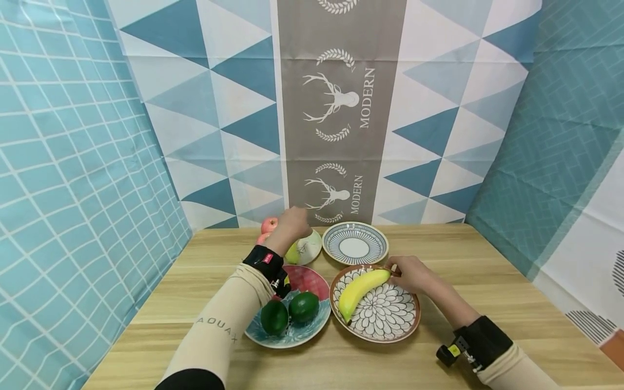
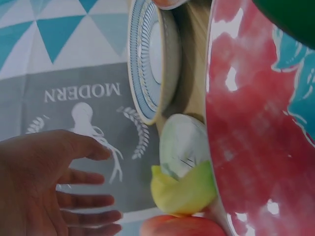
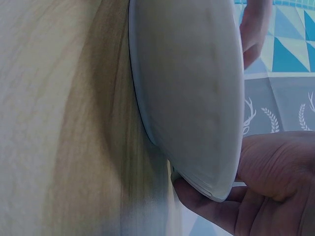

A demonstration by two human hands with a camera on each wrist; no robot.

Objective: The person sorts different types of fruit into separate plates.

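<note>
My right hand grips the right rim of a brown-rimmed, flower-patterned plate. In the right wrist view the thumb lies at the rim and fingers reach under the plate. A yellow banana lies on that plate, its stem end close to the hand. My left hand is held above a small white plate at the back. Its fingers are loosely extended and hold nothing in the left wrist view. Near it are a yellow-green fruit and a red apple.
Below my left forearm stands a red-and-blue plate with two dark green fruits. A blue-striped plate stands behind the flower-patterned one. Patterned cloth walls enclose the wooden table at the back and sides.
</note>
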